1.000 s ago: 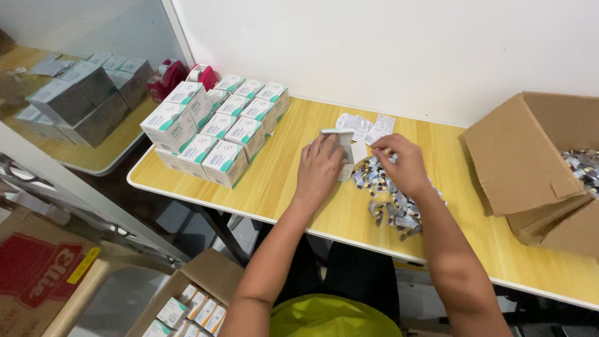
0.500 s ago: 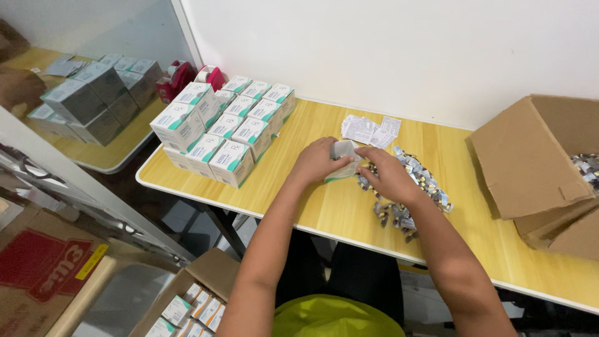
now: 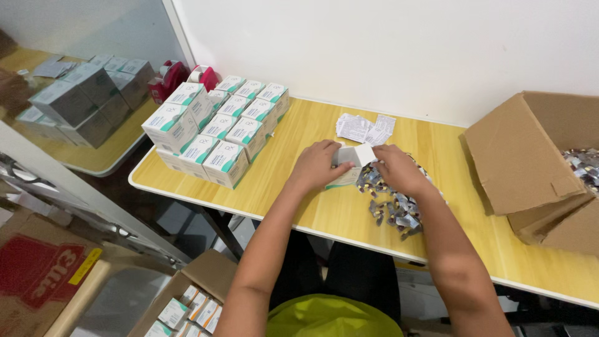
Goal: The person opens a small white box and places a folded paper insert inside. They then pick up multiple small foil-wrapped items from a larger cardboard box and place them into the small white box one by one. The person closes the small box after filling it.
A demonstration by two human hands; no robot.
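Two bare hands working an open small white carton (image 3: 350,163) at mid-table.

Left hand (image 3: 316,165) clasped round the carton, steadying it with the flap up; right hand (image 3: 397,170) at its 3 o'clock, fingers curled over a heap of foil blister strips (image 3: 393,203), grip unclear. Stacked white-and-teal boxes (image 3: 218,128) at 10 o'clock, folded leaflets (image 3: 365,128) at 12, open cardboard box (image 3: 530,159) far at 3, all within reach on the wooden table (image 3: 293,200).

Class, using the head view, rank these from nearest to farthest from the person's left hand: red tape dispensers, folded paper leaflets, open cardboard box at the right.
From the left hand:
1. Folded paper leaflets, just beyond it, toward the wall.
2. Red tape dispensers, far left corner.
3. Open cardboard box, right end of the table.
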